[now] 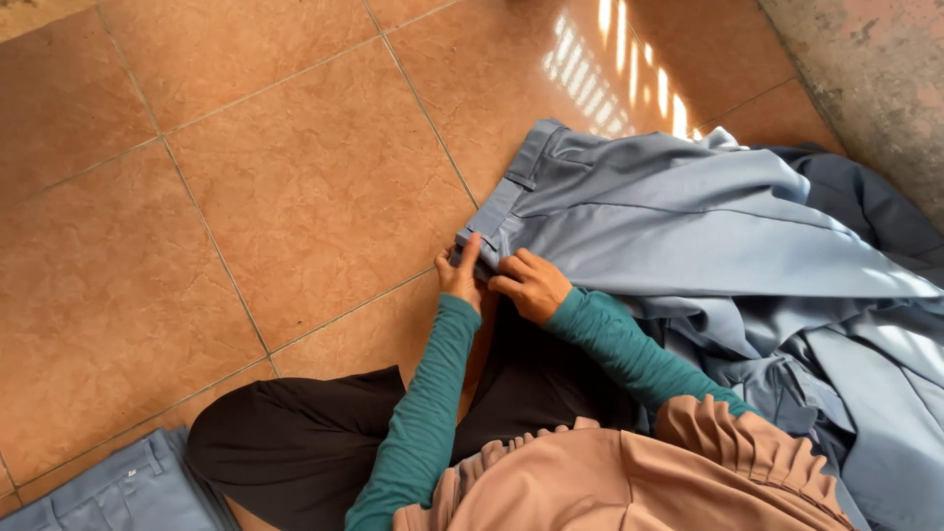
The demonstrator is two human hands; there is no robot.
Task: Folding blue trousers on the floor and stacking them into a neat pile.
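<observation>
While one folded pair (128, 492) lies apart, both hands' (460, 277) (531, 285) fingers pinch the waistband (501, 202) of one blue-grey trousers.

One head-worn camera looks steeply down from above a seated person, close over the lap, facing the orange tiled floor (246, 197) ahead; a concrete wall (875, 79) edges the upper right.

Smooth matt blue cloth trousers (688, 226) lie on glossy ceramic floor tiles (295, 197).
</observation>
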